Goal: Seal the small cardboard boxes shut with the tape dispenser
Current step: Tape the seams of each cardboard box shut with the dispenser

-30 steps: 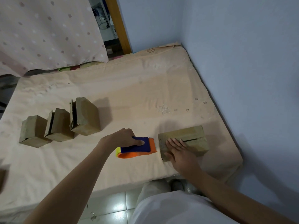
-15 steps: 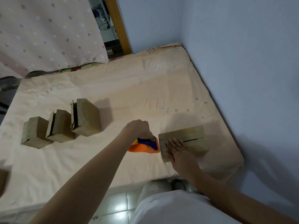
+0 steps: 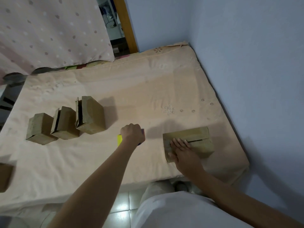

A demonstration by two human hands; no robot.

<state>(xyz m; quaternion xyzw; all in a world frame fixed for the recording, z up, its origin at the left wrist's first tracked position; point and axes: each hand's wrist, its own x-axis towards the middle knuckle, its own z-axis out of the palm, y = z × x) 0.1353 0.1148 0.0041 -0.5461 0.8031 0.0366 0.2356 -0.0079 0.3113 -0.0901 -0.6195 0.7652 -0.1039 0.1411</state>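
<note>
My left hand (image 3: 133, 134) grips the tape dispenser (image 3: 119, 140), which is lifted above the bed; only its yellow end and a bit of blue show past my fist. My right hand (image 3: 181, 151) lies flat with straight fingers on the left part of a small cardboard box (image 3: 195, 137) at the bed's right side. A dark gap runs along that box's top seam. Three more small boxes stand in a row at the left: one (image 3: 41, 127), a second (image 3: 65, 125) and a third (image 3: 92, 112), the last two with flaps ajar.
The beige bedsheet (image 3: 148, 89) covers the mattress. A blue wall runs along its right side. A dotted curtain (image 3: 49, 30) hangs at the back left. Another cardboard piece (image 3: 5, 176) shows at the left edge. Tiled floor lies below the bed's front edge.
My left hand picked the tape dispenser up off the sheet, turned it and pulled it left, away from the box. My right hand stayed pressed on the box.
</note>
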